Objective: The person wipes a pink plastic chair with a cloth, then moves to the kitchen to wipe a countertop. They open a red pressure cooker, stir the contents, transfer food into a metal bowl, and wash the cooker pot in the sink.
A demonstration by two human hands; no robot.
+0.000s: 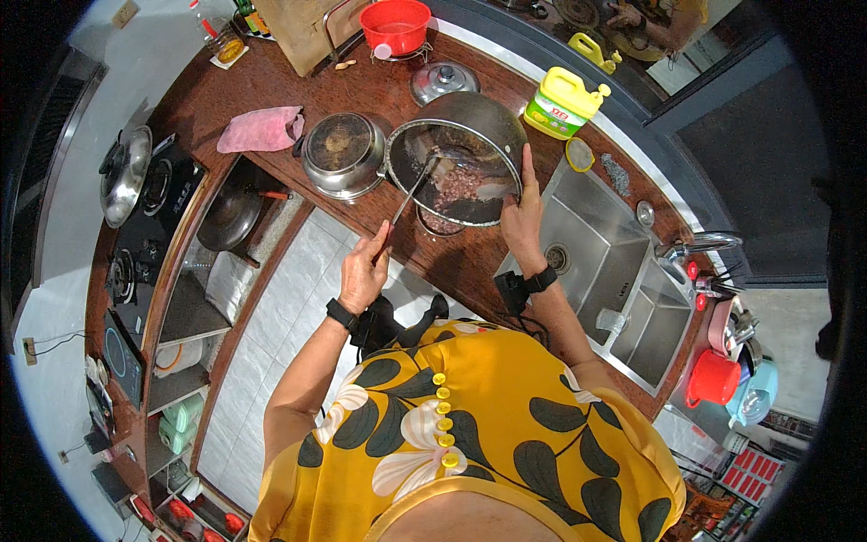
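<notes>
My right hand point(523, 220) grips the near right rim of a large dark metal pot point(474, 108), which is tilted with its mouth towards me. Inside lies a reddish, grainy food point(457, 186). My left hand point(366, 264) holds the handle of a metal ladle or spoon point(413, 196), whose far end reaches into the pot. Under the near rim, a bowl point(439, 225) with similar food is partly hidden by the pot. A smaller steel pan point(342, 162) lies upside down, left of the pot. Behind the pot rests a steel lid point(445, 82) with a knob.
A steel double sink point(596, 230) lies to the right, with a yellow detergent jug point(564, 105) behind it. A red plastic basin point(395, 27) stands at the back. A pink cloth point(261, 129) lies left of the upturned pan. A gas hob point(157, 186) is at far left.
</notes>
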